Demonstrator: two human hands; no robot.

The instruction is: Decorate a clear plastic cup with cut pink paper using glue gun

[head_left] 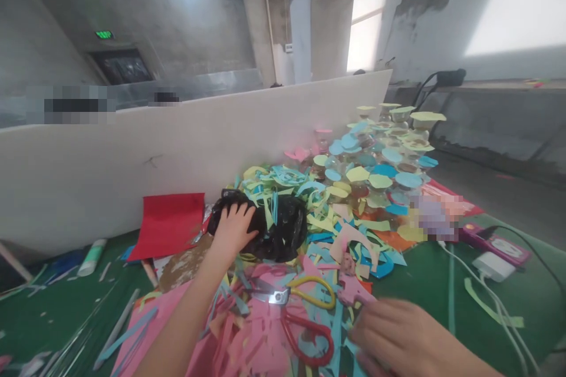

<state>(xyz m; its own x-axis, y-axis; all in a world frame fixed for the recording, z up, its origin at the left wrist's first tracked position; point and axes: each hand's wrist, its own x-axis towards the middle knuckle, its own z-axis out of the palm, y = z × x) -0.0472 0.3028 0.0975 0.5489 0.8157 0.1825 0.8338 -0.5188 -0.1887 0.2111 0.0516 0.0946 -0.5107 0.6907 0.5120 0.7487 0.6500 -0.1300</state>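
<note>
Near the middle of the green tabletop, a crumpled bag of shiny black plastic, with curling strips of pale green and blue paper heaped behind and trailing over its top. On the bag's left side, the left hand, fingers spread loosely and not visibly pinching any of the film. Best to press there with a flat palm, thin plastic being likely to slide and bunch under hard fingertips, and to lift trailing strips clear before gathering any edge. At lower right, the right hand, blurred and curled beside a pink object with a handle-like end; cannot tell whether gripping it. Mind the metal scissors with one yellow and one red loop, lying between the hands on rumpled pink paper; probably safer with blades turned away from the bag. Beyond, to the right, clear rounded containers topped with flat blue and yellow paper discs, crisp-edged. To the left, a smooth, bright red sheet; behind, a stiff white panel, upright and matte.
</note>
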